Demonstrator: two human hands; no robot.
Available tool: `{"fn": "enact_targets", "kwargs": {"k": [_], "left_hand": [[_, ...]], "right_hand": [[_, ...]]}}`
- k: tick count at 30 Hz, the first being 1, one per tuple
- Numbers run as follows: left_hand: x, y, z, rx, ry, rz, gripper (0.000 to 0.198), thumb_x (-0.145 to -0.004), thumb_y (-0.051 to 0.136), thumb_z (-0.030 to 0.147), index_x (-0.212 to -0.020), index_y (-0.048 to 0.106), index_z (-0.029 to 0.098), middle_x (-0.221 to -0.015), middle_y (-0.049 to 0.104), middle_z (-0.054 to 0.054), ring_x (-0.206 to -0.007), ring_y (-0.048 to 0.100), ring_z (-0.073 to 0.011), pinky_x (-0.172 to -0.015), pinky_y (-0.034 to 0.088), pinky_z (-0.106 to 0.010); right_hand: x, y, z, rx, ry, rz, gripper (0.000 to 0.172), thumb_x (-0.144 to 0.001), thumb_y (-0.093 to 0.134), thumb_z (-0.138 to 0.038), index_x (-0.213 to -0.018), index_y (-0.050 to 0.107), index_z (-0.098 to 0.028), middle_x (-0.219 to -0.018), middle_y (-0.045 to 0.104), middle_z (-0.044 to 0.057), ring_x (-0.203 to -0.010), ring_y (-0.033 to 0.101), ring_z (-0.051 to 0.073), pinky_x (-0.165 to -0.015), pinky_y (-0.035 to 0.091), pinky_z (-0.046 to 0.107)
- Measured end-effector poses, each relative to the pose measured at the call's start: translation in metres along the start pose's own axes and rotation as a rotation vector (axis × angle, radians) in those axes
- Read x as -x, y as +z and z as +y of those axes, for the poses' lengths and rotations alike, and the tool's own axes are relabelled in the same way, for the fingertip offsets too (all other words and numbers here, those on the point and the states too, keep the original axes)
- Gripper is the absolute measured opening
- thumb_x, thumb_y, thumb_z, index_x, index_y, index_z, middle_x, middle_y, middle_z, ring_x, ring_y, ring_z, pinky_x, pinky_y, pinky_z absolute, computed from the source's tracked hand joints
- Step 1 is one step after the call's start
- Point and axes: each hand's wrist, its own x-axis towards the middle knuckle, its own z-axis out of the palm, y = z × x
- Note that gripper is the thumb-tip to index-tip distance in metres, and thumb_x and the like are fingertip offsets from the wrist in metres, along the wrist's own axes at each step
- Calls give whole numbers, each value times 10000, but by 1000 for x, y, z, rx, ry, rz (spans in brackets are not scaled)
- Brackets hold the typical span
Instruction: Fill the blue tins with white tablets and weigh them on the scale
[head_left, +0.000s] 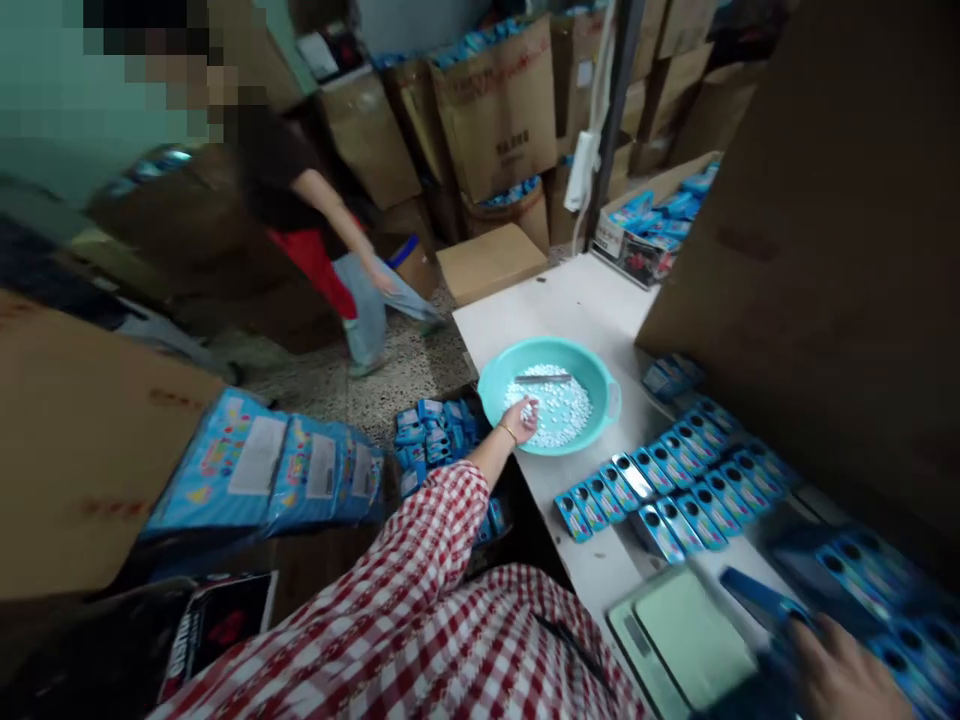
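Observation:
My left hand reaches into a turquoise basin, its fingers curled among small white pellets. A thin dark grey strip lies on the pellets near the far side. At the lower right, my right hand is blurred, its fingers bent round a blue box; motion hides the exact grip. Between the hands, a pale green scale stands on the white table. Blue boxes with round dark openings stand in rows beyond the scale.
A tall cardboard sheet borders the table on the right. Cartons of blue packs are stacked behind. To the left are more blue packs and an open carton flap. A person in red and grey trousers stands beyond the table.

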Motion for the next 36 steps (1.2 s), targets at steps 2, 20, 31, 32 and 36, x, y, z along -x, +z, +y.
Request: {"fn": "enact_targets", "kwargs": {"k": [2, 20, 31, 32, 36], "left_hand": [[10, 4, -8, 29, -66, -61, 221, -827, 430, 250, -644, 492, 141, -488, 374, 35, -358, 302, -19, -315, 202, -103], [111, -14, -137, -9, -636, -259, 254, -848, 376, 243, -677, 524, 127, -622, 446, -18, -459, 381, -33, -331, 302, -95], [117, -16, -148, -50, -608, -232, 244, -843, 391, 253, -691, 540, 134, -643, 505, -26, -483, 452, -51, -399, 378, -142], [117, -16, -149, -50, -606, -226, 250, -844, 389, 248, -694, 548, 128, -649, 523, -33, -495, 473, -57, -417, 398, -149], [120, -13, -153, -65, -597, -155, 273, -849, 373, 215, -716, 583, 102, -680, 605, -73, -593, 575, -105, -522, 478, -200]], "right_hand": [[16, -1, -29, 269, -43, -83, 216, -712, 362, -362, -720, 576, -345, -814, 563, 129, -743, 519, 290, -572, 357, 461], [93, 6, -80, 218, 459, 63, 236, -844, 439, -323, -925, 606, -177, -886, 609, 66, -852, 543, 185, -790, 435, 346], [97, 19, -82, 285, 426, -41, 269, -859, 409, -295, -985, 609, -166, -930, 596, 75, -887, 507, 188, -785, 415, 325], [97, 18, -83, 287, 426, -34, 269, -860, 405, -295, -983, 609, -168, -930, 595, 74, -887, 506, 188, -785, 413, 325], [97, 17, -85, 283, 428, -16, 272, -862, 398, -298, -987, 605, -177, -935, 590, 74, -885, 501, 191, -782, 407, 328]]}}
